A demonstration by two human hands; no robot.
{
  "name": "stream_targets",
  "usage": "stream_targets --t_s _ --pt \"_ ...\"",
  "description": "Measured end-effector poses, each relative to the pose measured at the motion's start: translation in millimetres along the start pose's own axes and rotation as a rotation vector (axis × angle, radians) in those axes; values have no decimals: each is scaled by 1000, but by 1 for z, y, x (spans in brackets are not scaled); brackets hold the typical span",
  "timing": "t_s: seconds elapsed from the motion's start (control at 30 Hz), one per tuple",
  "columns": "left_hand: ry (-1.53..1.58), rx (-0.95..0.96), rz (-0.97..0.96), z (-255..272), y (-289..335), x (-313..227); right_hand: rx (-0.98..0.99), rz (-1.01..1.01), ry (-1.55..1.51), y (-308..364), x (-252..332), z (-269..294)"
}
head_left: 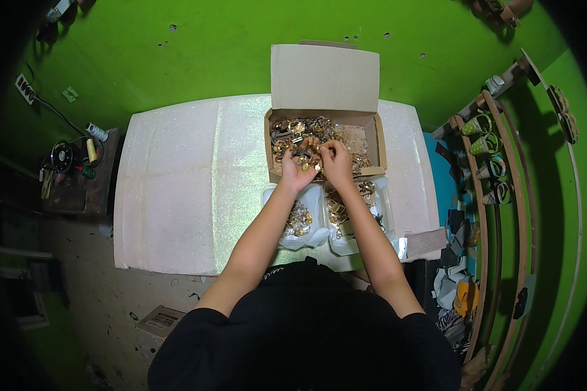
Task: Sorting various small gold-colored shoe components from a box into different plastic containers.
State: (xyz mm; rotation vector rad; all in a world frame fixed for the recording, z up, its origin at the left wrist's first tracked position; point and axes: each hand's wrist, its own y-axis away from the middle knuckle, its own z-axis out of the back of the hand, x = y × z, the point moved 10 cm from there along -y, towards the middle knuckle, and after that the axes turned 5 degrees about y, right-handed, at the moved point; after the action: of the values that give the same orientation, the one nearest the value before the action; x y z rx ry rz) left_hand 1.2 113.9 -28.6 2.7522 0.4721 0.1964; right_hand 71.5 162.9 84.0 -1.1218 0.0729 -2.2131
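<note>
An open cardboard box stands on the table, its lid raised at the back. Small gold and dark metal pieces, like buckles or ornaments, are heaped inside, mostly toward the left. Over its front part, my left hand is turned palm up, fingers curled under several metal pieces. Close beside it, my right hand has thumb and fingertips pinched together at these pieces; exactly what it grips is too small to make out. Two white trays hold more metal pieces, partly hidden under my forearms.
A shimmering white sheet covers the table. A sewing machine with thread spools stands on a small table at left. Sandals hang on a wooden rack at right, above scraps of material. A green wall rises behind.
</note>
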Motion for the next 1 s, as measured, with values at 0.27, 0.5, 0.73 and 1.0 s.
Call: stream_targets --t_s 0.27,0.5,0.73,1.0 --pt "43 153 95 -10 1 8 109 -416 -919 10 -60 -14" --pt "44 101 95 -11 1 9 276 -473 -909 46 -78 11" --pt "35 117 109 -8 0 8 434 -530 -796 86 -89 25" --pt "37 103 119 -9 2 9 426 -729 -713 125 -122 10"
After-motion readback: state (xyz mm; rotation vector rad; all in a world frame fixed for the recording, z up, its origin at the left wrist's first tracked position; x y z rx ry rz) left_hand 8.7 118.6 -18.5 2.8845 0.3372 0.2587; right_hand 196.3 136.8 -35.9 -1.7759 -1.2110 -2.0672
